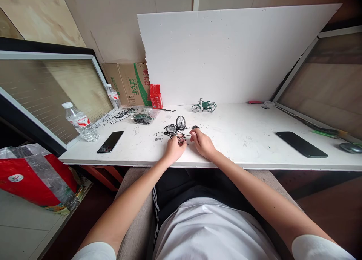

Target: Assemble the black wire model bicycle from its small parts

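Observation:
My left hand (174, 149) rests on the white table (240, 139) with its fingers closed on a small black model bicycle (177, 130) that is partly built, one wheel upright. My right hand (201, 142) sits just right of it, fingers pinched on a thin pin-like part that touches the model. A small black piece (195, 127) lies just beyond my right fingers. A loose black ring (160, 134) and a small spring-like part (158, 139) lie left of the model. A finished green model bicycle (204, 106) stands farther back.
Black phones lie at the left (110, 141) and right (301, 144). Two water bottles (80, 123) stand at the left, with part sprues and a bag of parts (143, 117), a red box (156, 97) and a cardboard carton (128, 83) behind. A white board (232, 52) leans at the back.

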A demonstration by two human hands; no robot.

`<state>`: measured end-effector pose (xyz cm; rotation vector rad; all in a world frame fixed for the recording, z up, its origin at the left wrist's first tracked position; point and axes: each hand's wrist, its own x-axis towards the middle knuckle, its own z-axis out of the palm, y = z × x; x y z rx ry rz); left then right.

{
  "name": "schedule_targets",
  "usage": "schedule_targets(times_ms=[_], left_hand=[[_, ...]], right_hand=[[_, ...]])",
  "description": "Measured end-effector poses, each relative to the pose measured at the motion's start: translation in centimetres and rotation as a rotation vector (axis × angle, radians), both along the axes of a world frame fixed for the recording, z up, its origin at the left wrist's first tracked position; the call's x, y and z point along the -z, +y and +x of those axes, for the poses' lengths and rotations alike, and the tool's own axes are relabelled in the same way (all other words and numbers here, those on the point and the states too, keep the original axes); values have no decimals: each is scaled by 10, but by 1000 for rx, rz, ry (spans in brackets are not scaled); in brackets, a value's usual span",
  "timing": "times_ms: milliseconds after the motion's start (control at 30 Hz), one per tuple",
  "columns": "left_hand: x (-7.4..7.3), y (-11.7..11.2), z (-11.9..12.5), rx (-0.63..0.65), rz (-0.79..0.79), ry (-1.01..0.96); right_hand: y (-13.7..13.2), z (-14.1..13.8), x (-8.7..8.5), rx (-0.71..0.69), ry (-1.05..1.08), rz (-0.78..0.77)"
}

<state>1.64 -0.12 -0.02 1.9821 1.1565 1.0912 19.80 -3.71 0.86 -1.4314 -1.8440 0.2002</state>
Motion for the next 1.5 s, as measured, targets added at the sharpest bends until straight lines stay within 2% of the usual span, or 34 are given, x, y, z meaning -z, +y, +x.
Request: schedule_targets(times_ms=[167, 533, 733, 1033, 1500], left_hand=[[0, 0, 0, -13, -16, -1], [4, 3, 0, -2, -26, -33], [6, 3, 0, -18, -28, -42], [1, -1, -1, -31, -36, -22], [10, -1, -2, -16, 33, 22]], right_hand=[[4, 0, 3, 122, -81, -42], [4, 3, 6, 27, 69, 65], [1, 1, 3, 24, 57, 78], [-2, -1, -1, 81, -32, 89], [-5, -2, -2, 59, 1, 115]])
